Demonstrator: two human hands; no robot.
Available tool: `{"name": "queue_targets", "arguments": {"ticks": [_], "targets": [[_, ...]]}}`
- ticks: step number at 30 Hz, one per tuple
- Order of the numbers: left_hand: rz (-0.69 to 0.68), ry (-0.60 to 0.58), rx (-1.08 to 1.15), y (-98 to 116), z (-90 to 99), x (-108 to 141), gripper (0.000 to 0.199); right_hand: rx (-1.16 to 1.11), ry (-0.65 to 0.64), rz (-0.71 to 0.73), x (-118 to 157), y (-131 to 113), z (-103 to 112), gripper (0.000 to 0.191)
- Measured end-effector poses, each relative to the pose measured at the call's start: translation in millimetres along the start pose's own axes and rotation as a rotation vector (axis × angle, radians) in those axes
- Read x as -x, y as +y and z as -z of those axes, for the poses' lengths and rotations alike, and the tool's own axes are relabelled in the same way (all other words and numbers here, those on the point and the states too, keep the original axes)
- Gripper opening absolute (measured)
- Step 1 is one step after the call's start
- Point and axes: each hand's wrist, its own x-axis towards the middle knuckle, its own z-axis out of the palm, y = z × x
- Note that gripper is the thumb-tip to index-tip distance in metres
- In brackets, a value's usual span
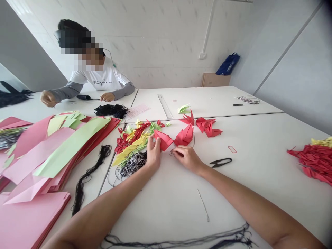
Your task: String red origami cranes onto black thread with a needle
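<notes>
My left hand [153,154] is closed on a folded red paper crane [163,140], thumb in front and fingers behind. Beside it, my right hand [187,158] is pinched just under a second red paper crane [184,135]. A thin dark thread [194,140] curves past that crane, and a small loop of it shows at my right fingertips, which seem to grip it. More red cranes [209,127] lie just beyond. Left of my left hand is a pile of red, yellow and green folded paper pieces [135,140], with a tangle of grey and black cord [132,164] below.
Thread snips [221,162] and a twisted wire needle [203,205] lie on the white table [171,207]. Coloured paper sheets [52,152] and a black thread bundle [89,178] are at left. Red pieces [313,162] sit far right. A co-worker [101,77] sits across.
</notes>
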Motion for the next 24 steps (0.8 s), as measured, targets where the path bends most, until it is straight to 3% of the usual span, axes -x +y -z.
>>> {"name": "queue_targets", "arguments": {"ticks": [24], "targets": [[-0.024,-0.005,0.043,-0.8,-0.2,0.4,0.037,-0.007,0.037,0.011,0.6,0.9,0.2,0.020]]}}
